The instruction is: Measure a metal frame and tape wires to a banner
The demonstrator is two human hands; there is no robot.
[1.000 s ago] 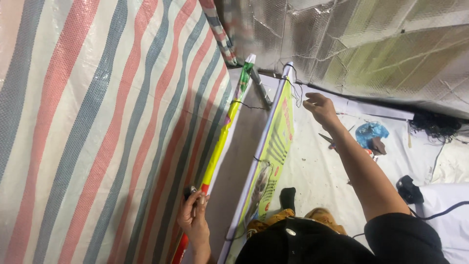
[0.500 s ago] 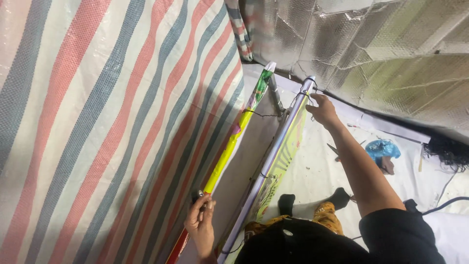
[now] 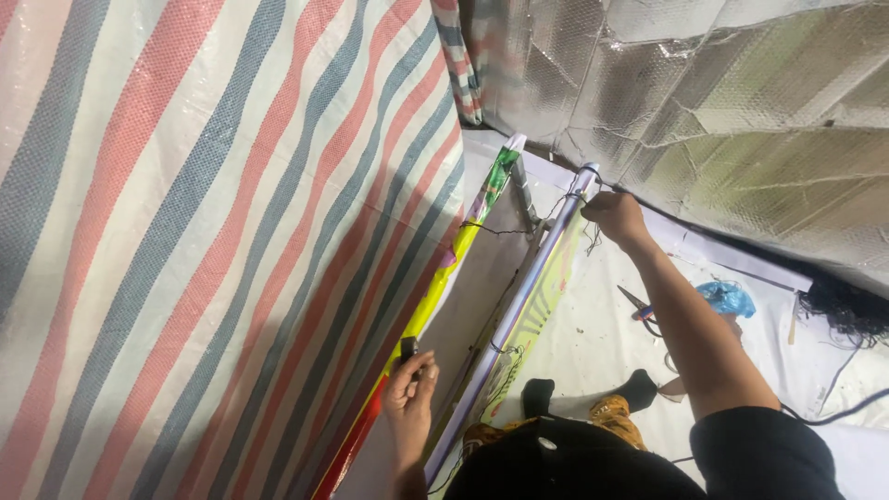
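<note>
Left hand (image 3: 409, 387) pinching black clip (image 3: 406, 350); right hand (image 3: 615, 217), arm outstretched, gripping pole (image 3: 528, 296).

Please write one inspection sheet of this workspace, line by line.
Surface: white floor sheet, some small debris.
Job's things: yellow-green printed banner edge; silver pole, tied with black wire.
Clutter: blue crumpled bag; scissors.
Hands: left hand pinches a small black piece on the banner edge; right hand grips the pole's far end.
Cables: black cable; dark tangle.
Surroundings: striped tarpaulin on the left, silver foil sheeting behind.
</note>
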